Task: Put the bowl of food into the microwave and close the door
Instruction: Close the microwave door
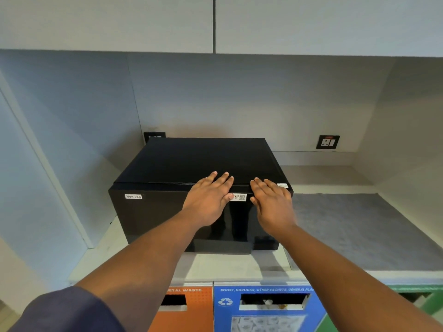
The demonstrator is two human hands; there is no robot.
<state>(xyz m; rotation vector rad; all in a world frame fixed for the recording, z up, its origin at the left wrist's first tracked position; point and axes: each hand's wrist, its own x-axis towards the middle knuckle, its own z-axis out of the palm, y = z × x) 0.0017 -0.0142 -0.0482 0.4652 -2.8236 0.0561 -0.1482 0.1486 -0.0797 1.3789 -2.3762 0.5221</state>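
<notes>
Both hands flat, empty: left hand (208, 202), right hand (272, 207) against microwave (167, 212) door; door looks shut, bowl unseen.

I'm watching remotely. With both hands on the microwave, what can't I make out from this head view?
- Bowl: not visible; the shut black door of the microwave hides the inside.
- Controls and handle: covered by the left hand and right hand, or lost in the dark front.
- White sticker: print too small.
- Orange bin: label cut off by the left arm.
</notes>
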